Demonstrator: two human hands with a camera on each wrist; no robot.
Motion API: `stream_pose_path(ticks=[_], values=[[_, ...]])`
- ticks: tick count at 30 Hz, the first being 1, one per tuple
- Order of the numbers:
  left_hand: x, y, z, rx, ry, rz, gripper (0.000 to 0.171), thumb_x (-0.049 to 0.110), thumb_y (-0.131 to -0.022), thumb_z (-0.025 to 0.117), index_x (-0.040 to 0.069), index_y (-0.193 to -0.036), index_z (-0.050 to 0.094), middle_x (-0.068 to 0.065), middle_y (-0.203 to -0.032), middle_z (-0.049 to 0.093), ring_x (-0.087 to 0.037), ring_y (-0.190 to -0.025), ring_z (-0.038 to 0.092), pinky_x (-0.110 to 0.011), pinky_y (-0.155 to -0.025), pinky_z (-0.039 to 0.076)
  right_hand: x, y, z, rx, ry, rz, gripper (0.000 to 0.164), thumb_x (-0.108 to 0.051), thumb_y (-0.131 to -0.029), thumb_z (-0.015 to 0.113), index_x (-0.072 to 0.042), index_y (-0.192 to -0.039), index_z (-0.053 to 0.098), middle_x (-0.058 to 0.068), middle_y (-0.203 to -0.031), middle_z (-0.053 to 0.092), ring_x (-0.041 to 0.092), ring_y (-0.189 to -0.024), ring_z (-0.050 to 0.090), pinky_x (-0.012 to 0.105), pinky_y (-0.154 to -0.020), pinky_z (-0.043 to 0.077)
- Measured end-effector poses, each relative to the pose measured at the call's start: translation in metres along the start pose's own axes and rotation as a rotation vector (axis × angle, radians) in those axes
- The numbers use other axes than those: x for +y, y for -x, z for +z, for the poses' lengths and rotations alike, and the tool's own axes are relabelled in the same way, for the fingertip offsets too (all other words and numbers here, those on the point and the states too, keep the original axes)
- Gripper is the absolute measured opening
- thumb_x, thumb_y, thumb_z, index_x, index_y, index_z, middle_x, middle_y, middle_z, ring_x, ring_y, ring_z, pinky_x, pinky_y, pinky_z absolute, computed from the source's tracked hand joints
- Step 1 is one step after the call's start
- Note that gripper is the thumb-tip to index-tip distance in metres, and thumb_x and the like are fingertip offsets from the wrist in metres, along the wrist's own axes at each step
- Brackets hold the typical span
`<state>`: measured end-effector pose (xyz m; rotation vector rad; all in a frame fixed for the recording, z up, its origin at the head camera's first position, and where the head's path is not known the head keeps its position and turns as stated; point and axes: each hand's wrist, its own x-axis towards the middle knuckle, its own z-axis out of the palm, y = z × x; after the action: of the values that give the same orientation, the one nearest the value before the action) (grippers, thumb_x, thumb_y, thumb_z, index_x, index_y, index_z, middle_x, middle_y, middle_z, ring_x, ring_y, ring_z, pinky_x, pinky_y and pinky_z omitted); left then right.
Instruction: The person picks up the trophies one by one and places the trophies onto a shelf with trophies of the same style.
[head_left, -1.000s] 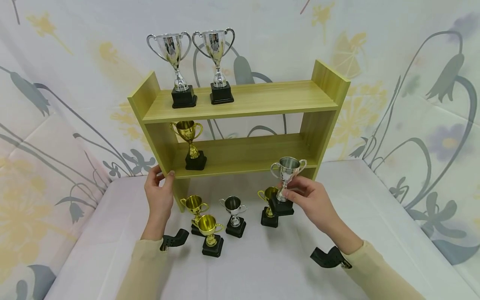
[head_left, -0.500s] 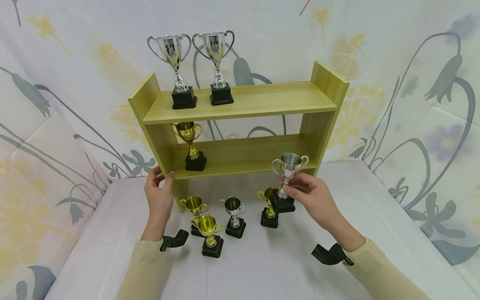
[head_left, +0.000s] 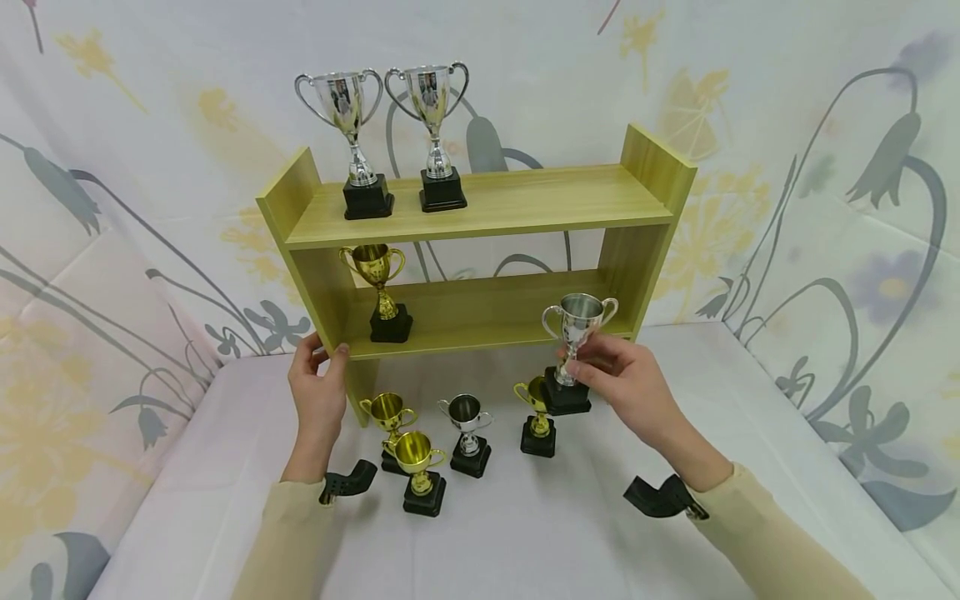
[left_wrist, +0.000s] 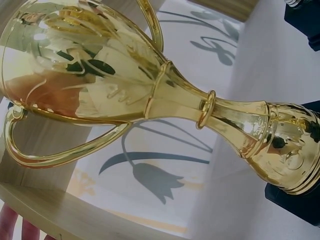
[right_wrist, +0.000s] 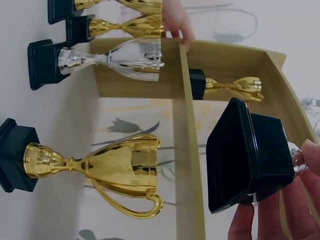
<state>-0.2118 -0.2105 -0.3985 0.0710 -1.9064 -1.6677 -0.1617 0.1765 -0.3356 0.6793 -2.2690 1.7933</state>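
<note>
Your right hand (head_left: 626, 387) pinches the silver cup (head_left: 581, 321) just above its base (head_left: 567, 396), likely keeping the bottom free, before the right end of the middle board (head_left: 480, 321); your left hand (head_left: 318, 396) curls round the shelf (head_left: 555, 196), probably steadying it.

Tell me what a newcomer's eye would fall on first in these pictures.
Probably the two silver trophy cups standing side by side on top of the wooden shelf, towards its left end. Next, likely the smaller silver trophy cup that the right hand holds by its stem near the shelf's right side. In the left wrist view, a gold trophy cup stretches across the picture.
</note>
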Motion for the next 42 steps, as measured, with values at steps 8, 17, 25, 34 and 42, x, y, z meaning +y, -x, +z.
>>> stream_pose_path(ticks=[8, 17, 25, 34, 42], values=[[0.002, 0.001, -0.001, -0.001, -0.014, -0.003, 0.034, 0.016, -0.099, 0.059, 0.002, -0.130, 0.057, 0.005, -0.113, 0.054, -0.013, -0.105, 0.050, -0.024, -0.083, 0.049, -0.005, -0.005, -0.002, 0.002, 0.015, 0.011, 0.020, -0.001, -0.092, 0.067, 0.008, -0.111, 0.067, 0.018, -0.107, 0.071, 0.013, -0.096, 0.068, 0.024, -0.084, 0.054], [0.001, 0.000, 0.001, -0.005, 0.009, 0.005, 0.033, 0.013, -0.098, 0.059, 0.001, -0.128, 0.058, 0.006, -0.111, 0.054, -0.015, -0.105, 0.051, -0.024, -0.083, 0.048, -0.007, -0.009, -0.004, 0.007, -0.002, -0.002, 0.024, -0.001, -0.093, 0.067, 0.010, -0.114, 0.064, 0.003, -0.105, 0.072, 0.014, -0.097, 0.068, 0.025, -0.084, 0.054], [0.004, 0.001, 0.000, 0.001, -0.008, 0.003, 0.032, 0.014, -0.098, 0.058, 0.001, -0.128, 0.058, 0.008, -0.111, 0.053, -0.014, -0.105, 0.051, -0.026, -0.084, 0.048, -0.008, -0.012, -0.002, -0.001, 0.010, -0.003, 0.024, -0.002, -0.093, 0.067, 0.006, -0.115, 0.066, 0.003, -0.106, 0.072, 0.014, -0.097, 0.068, 0.025, -0.084, 0.054], [0.003, 0.000, 0.000, -0.001, -0.009, 0.015, 0.032, 0.014, -0.098, 0.058, 0.001, -0.128, 0.058, 0.008, -0.110, 0.053, -0.014, -0.105, 0.051, -0.026, -0.084, 0.048, -0.017, -0.019, -0.002, 0.006, 0.031, -0.027, 0.021, -0.001, -0.093, 0.067, 0.009, -0.111, 0.066, 0.025, -0.109, 0.068, 0.014, -0.098, 0.067, 0.024, -0.085, 0.053], [0.003, 0.001, 0.000, 0.001, -0.009, 0.010, 0.032, 0.013, -0.098, 0.059, 0.002, -0.128, 0.059, 0.008, -0.109, 0.053, -0.014, -0.105, 0.051, -0.026, -0.084, 0.048, -0.021, -0.022, -0.003, 0.010, 0.033, -0.025, 0.023, -0.003, -0.094, 0.066, 0.009, -0.114, 0.065, 0.027, -0.111, 0.067, 0.015, -0.101, 0.066, 0.025, -0.087, 0.053]])
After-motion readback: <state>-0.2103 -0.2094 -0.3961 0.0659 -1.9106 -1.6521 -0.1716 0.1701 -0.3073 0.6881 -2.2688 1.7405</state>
